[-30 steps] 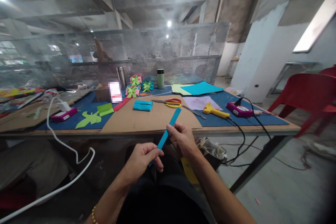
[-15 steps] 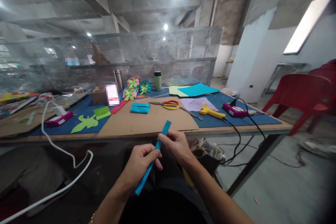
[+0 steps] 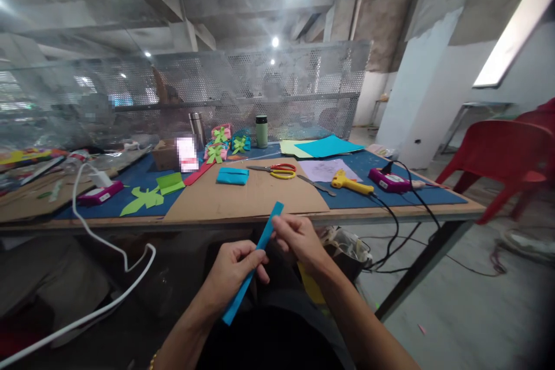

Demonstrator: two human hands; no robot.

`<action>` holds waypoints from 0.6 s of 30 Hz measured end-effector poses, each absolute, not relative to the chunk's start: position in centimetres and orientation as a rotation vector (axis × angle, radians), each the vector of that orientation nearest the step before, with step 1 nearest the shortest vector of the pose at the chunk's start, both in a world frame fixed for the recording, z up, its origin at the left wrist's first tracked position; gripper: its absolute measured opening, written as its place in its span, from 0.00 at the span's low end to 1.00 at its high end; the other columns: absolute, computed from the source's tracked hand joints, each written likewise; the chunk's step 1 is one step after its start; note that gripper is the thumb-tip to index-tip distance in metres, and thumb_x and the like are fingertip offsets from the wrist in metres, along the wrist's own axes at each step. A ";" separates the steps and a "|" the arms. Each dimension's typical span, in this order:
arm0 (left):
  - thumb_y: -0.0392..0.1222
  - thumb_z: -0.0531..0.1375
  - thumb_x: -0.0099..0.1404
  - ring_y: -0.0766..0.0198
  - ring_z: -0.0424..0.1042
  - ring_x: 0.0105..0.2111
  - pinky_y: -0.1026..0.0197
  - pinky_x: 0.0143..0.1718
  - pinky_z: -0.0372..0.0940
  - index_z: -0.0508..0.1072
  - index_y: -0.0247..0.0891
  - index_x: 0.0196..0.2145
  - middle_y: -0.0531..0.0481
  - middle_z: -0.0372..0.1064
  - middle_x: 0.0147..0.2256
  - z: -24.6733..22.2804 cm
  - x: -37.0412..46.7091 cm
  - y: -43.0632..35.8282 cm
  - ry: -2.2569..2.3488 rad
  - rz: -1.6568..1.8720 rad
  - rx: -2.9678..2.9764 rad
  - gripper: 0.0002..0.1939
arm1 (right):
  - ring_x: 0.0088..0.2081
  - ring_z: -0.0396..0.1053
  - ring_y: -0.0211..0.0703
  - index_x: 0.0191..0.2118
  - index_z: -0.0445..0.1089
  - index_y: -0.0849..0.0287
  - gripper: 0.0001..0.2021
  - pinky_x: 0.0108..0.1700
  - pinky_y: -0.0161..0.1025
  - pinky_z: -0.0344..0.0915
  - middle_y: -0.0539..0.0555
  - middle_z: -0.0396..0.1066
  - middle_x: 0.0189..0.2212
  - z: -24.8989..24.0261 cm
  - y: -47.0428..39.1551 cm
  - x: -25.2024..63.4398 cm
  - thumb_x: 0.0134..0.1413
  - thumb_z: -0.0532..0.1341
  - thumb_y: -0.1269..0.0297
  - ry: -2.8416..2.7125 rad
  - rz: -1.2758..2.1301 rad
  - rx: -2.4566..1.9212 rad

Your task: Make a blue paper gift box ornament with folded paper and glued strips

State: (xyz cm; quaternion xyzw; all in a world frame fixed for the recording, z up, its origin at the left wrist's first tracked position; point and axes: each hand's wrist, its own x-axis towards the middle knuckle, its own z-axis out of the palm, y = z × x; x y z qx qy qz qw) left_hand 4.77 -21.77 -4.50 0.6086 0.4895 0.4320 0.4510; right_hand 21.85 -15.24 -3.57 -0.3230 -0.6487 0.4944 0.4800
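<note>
A long narrow blue strip slants up between my hands, in front of the table's edge. My left hand pinches it near its middle, thumb on top. Higher up, my right hand has its thumb and fingers closed at the strip's right edge. On the brown cardboard lie a folded blue piece and scissors with red and yellow handles. Green cut shapes are to the left.
A yellow glue gun and a purple power block lie on the right, their black cables hanging over the edge. Blue sheets, a green bottle and bow-shaped pieces stand further back. A red chair is at the right.
My right hand has shifted slightly right and down along the strip, its fingers now at the edge rather than across it. My left hand keeps its hold.
</note>
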 end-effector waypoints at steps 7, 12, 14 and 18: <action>0.48 0.62 0.63 0.60 0.75 0.27 0.61 0.34 0.66 0.78 0.33 0.28 0.44 0.79 0.25 -4.4 3.5 -22.9 1.164 0.949 1.448 0.15 | 0.16 0.49 0.32 0.18 0.61 0.57 0.24 0.19 0.35 0.46 0.44 0.52 0.12 -3.4 -13.7 22.6 0.50 0.66 0.45 -1.413 1.069 -0.870; 0.47 0.61 0.65 0.60 0.76 0.28 0.60 0.37 0.67 0.79 0.34 0.28 0.45 0.79 0.26 -4.7 2.7 -23.7 1.155 0.972 1.473 0.15 | 0.16 0.50 0.32 0.19 0.62 0.57 0.24 0.18 0.34 0.48 0.44 0.54 0.12 -3.3 -12.8 23.3 0.46 0.69 0.44 -1.357 1.105 -0.866; 0.47 0.61 0.65 0.60 0.76 0.27 0.60 0.37 0.67 0.78 0.34 0.28 0.45 0.79 0.26 -4.8 2.7 -23.7 1.167 0.996 1.480 0.15 | 0.16 0.50 0.32 0.20 0.63 0.58 0.24 0.18 0.34 0.47 0.45 0.55 0.13 -3.2 -12.8 23.4 0.48 0.67 0.42 -1.395 1.131 -0.850; 0.50 0.61 0.64 0.59 0.76 0.27 0.58 0.35 0.68 0.78 0.32 0.31 0.42 0.79 0.27 -4.6 2.6 -23.0 1.157 0.963 1.472 0.16 | 0.17 0.51 0.32 0.20 0.64 0.59 0.25 0.18 0.34 0.47 0.46 0.57 0.14 -2.4 -12.5 23.9 0.53 0.63 0.41 -1.509 1.096 -0.862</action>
